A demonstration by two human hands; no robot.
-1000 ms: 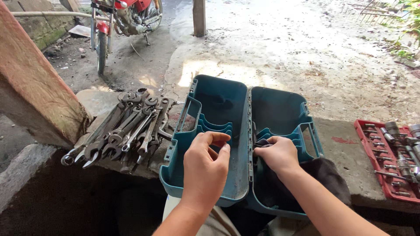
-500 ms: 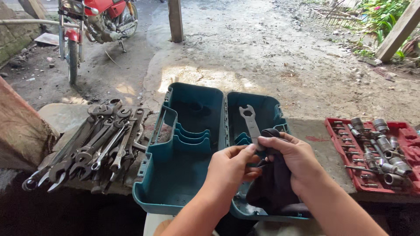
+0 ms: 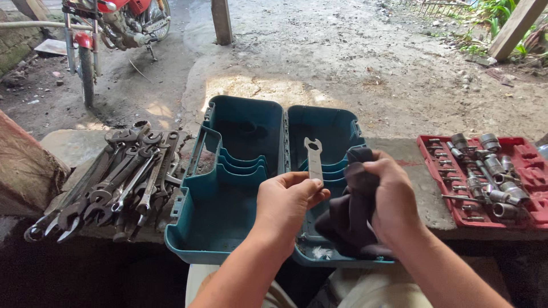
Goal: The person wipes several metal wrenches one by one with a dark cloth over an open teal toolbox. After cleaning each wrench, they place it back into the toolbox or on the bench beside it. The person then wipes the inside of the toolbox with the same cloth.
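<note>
Pinching a small flat wrench (image 3: 313,157) at its lower end, left hand (image 3: 288,199) fingers closed on it, upright at frame centre over the open teal toolbox (image 3: 228,188). Right hand (image 3: 391,197) fisted round a dark rag (image 3: 351,211). Best wiped along the shank, grip firm, clear of loose wrenches (image 3: 108,182) at left.

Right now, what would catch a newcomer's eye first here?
The open teal case at centre, with the left hand holding a small flat wrench upright over it and the right hand clutching a dark rag. A pile of wrenches lies to its left, a red socket tray to its right.
</note>
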